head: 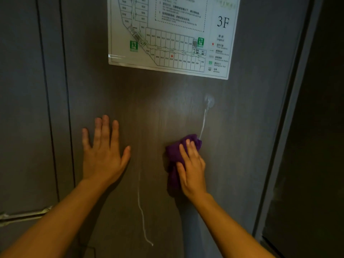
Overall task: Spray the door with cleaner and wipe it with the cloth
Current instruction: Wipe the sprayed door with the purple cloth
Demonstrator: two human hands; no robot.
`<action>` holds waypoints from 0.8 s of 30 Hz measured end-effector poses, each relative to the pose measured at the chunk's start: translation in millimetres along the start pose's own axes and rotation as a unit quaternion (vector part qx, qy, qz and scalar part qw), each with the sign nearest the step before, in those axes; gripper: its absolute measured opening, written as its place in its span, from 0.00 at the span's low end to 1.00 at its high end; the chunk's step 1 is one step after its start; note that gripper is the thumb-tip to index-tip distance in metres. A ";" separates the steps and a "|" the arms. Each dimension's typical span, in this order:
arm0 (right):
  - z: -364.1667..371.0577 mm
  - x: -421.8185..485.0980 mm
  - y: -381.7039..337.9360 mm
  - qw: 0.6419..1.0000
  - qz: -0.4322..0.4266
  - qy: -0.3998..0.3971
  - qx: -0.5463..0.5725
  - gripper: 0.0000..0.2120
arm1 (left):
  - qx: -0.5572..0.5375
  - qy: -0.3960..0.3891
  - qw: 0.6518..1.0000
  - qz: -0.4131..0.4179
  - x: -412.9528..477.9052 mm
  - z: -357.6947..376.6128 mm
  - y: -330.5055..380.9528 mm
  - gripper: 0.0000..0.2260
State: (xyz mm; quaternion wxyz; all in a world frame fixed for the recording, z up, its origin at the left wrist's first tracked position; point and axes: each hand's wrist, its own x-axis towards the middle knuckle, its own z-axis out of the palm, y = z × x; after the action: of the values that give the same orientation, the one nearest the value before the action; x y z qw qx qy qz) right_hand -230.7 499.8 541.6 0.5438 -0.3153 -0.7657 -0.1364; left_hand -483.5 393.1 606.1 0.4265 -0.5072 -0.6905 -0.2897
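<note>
The dark grey-brown door [149, 101] fills the middle of the head view. My right hand [192, 168] presses a bunched purple cloth [174, 155] flat against it, right of centre. A white streak of cleaner [203, 120] runs down from a foamy blotch to the cloth's upper right corner. A second thin white drip [141, 211] trails down the door between my arms. My left hand [104, 151] lies flat on the door with its fingers spread and holds nothing. No spray bottle is in view.
A white laminated evacuation plan marked 3F [171, 34] hangs on the door above my hands. The door frame [290, 108] runs down the right side, with darkness beyond it. A metal lever handle [24, 215] sticks out at the lower left.
</note>
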 end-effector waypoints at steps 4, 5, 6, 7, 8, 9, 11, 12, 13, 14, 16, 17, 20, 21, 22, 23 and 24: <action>-41.3 55.5 4.1 0.993 0.041 0.107 0.011 0.27 | 0.005 0.004 1.000 -0.001 -1.3 2.8 0.6 0.38; -49.9 75.7 4.9 0.991 0.053 0.126 0.001 0.26 | 0.004 0.005 1.000 -0.003 -1.0 3.0 0.9 0.38; -56.9 96.5 6.2 0.988 0.063 0.138 -0.011 0.26 | 0.003 0.006 1.000 -0.003 -0.8 3.1 1.1 0.38; -62.1 116.5 7.3 0.987 0.071 0.144 -0.024 0.26 | 0.003 0.007 1.000 -0.004 -0.5 3.3 1.1 0.38; -65.4 134.9 8.8 0.986 0.079 0.146 -0.034 0.26 | 0.003 0.008 1.000 -0.004 -0.3 3.5 1.1 0.38; -66.6 150.2 10.1 0.985 0.085 0.145 -0.041 0.26 | 0.002 0.008 1.000 -0.004 -0.3 3.8 0.9 0.38; -63.6 169.2 11.5 0.985 0.097 0.132 -0.054 0.26 | -0.003 0.011 1.000 -0.004 -0.6 4.8 0.6 0.38; -60.2 172.0 11.4 0.985 0.104 0.124 -0.065 0.27 | -0.007 0.014 1.000 -0.005 -0.8 5.4 0.7 0.38; -56.5 170.6 10.9 0.983 0.111 0.119 -0.081 0.28 | -0.010 0.018 1.000 -0.006 -1.0 6.2 0.7 0.38; -52.1 165.5 10.6 0.982 0.117 0.116 -0.097 0.29 | -0.014 0.022 1.000 -0.005 -1.4 6.9 0.8 0.38; -43.4 147.7 10.7 0.979 0.121 0.107 -0.123 0.32 | -0.023 0.031 0.999 -0.001 -2.1 7.5 1.6 0.38; -38.6 135.7 11.6 0.979 0.122 0.100 -0.133 0.33 | -0.025 0.033 0.999 0.001 -2.5 7.5 2.0 0.38; -20.2 93.7 16.8 0.976 0.128 0.080 -0.158 0.35 | -0.031 0.033 0.999 0.002 -3.1 7.0 2.6 0.38; -13.3 78.5 18.5 0.975 0.129 0.073 -0.164 0.35 | -0.033 0.033 0.999 0.002 -3.1 6.8 2.6 0.38; -6.7 63.9 20.3 0.975 0.129 0.066 -0.169 0.35 | -0.034 0.031 0.999 0.001 -2.7 6.5 2.7 0.38; -0.6 49.7 22.3 0.975 0.129 0.059 -0.171 0.36 | -0.033 0.029 0.999 0.000 -2.4 6.0 2.9 0.38; 5.2 36.1 24.1 0.975 0.130 0.053 -0.172 0.36 | -0.030 0.026 0.999 0.000 -2.2 5.4 3.0 0.38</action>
State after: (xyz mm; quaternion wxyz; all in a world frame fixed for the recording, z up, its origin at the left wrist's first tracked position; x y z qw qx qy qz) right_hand -227.0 533.1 569.6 0.5343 -0.4929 -0.6536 -0.2105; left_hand -482.0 397.5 601.6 0.4285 -0.5123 -0.6702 -0.3236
